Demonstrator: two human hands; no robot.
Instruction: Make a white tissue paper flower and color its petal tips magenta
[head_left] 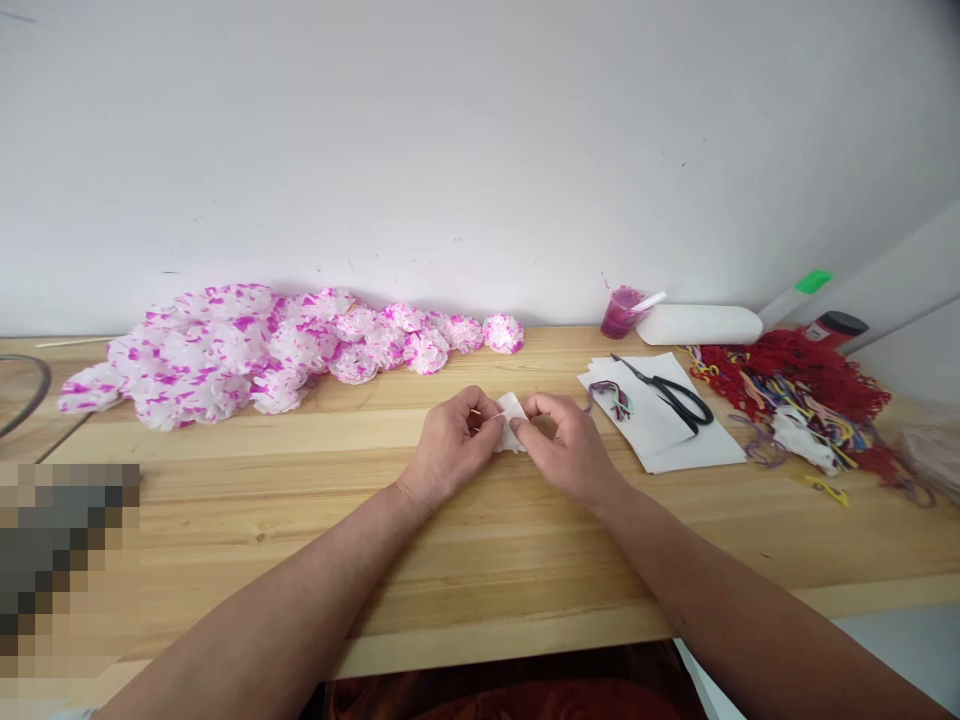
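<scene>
Between my two hands is a small folded piece of white tissue paper, held just above the wooden table. My left hand pinches its left edge with thumb and curled fingers. My right hand grips the other side, its thumb lying across the paper and the index finger bent behind. A stack of white paper sheets lies right of my right hand, with black-handled scissors and a few short yarn pieces on top. The fingertips partly cover the folded paper.
White paper flowers with magenta specks are heaped along the wall at the left. At the back right stand a pink-stained cup, a white roll and a black-lidded container. Red and multicoloured yarn covers the far right.
</scene>
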